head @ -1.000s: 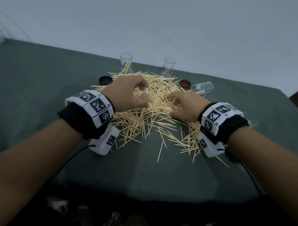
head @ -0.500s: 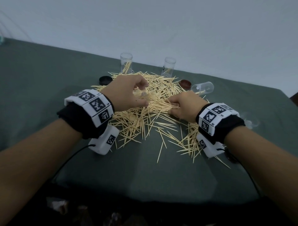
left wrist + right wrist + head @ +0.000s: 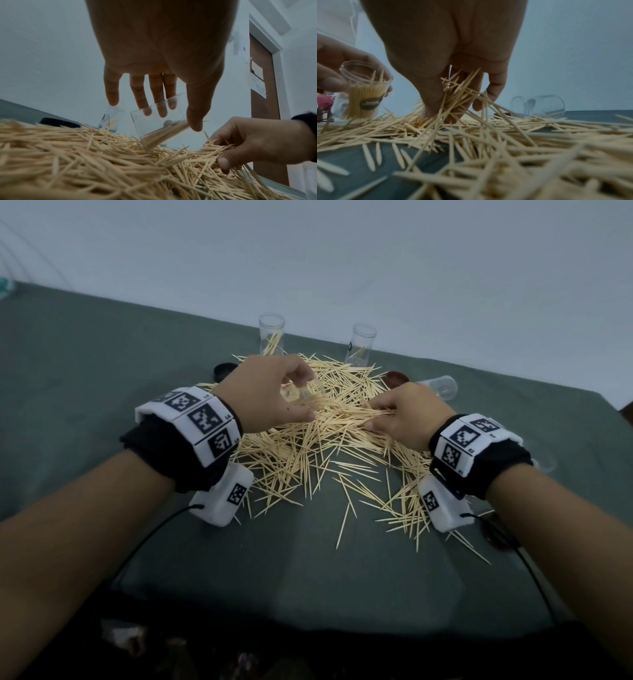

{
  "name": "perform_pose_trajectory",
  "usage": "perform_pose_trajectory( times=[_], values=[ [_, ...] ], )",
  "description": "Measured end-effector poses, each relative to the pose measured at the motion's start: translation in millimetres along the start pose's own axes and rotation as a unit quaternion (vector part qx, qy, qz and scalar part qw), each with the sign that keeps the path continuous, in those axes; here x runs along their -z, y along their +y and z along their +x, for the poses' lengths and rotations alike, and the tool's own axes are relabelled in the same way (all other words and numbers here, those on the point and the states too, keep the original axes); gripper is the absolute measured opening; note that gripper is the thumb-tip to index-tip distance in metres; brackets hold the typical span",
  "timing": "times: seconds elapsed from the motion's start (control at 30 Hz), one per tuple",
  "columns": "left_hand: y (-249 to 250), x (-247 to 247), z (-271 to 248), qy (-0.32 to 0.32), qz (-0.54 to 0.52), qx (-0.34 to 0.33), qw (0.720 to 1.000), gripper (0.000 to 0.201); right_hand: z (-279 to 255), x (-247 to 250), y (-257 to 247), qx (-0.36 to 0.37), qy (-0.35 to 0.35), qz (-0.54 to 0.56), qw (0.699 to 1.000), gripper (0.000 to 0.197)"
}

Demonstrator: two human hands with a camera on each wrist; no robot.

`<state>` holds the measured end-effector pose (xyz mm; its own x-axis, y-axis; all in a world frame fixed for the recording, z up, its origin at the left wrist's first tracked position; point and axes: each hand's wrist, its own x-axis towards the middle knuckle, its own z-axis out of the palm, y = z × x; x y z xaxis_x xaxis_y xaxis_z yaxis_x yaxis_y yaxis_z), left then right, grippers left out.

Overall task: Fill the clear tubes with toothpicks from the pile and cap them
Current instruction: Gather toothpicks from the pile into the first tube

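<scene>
Left hand point(image 3: 270, 392) grips a clear plastic tube point(image 3: 365, 93) (apparently half-full); at three o'clock, right hand point(image 3: 407, 416) pinches pale wooden toothpicks point(image 3: 458, 97).

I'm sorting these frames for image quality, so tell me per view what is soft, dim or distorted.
Head view: dim, bluish light, table edge bowed by the wide lens, hands sharp. Left wrist view: palm of the left hand dark against the pale wall, near toothpicks smeared. Right wrist view: foreground toothpicks heavily out of focus, the right hand pinching a bunch, the held tube fairly clear.
</scene>
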<state>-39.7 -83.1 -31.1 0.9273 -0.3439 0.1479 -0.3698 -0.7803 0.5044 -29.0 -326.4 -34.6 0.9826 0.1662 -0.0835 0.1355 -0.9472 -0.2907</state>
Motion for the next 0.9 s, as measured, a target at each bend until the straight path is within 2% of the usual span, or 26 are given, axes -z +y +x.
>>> perform_pose_trajectory(
  times=[0.23, 0.43, 0.6, 0.9],
  values=[
    [-1.5, 3.0, 1.5, 0.011, 0.000, 0.003, 1.000, 0.058, 2.3, 4.9, -0.5, 0.010, 0.020, 0.020, 1.000, 0.035],
    [-6.1, 5.5, 2.8, 0.029, 0.010, 0.011, 0.999, 0.060, -5.1, 17.7, -10.1, 0.028, 0.054, 0.026, 0.998, 0.021],
    [-9.2, 6.1, 4.5, 0.029, 0.016, 0.023, 0.999, 0.060, -1.1, 25.5, -10.7, 0.026, 0.058, 0.043, 0.997, 0.031],
    [-8.4, 4.0, 3.4, 0.025, 0.038, 0.027, 0.999, 0.057, -3.8, 32.4, -22.6, 0.063, 0.060, 0.069, 0.994, 0.029]
  ],
)
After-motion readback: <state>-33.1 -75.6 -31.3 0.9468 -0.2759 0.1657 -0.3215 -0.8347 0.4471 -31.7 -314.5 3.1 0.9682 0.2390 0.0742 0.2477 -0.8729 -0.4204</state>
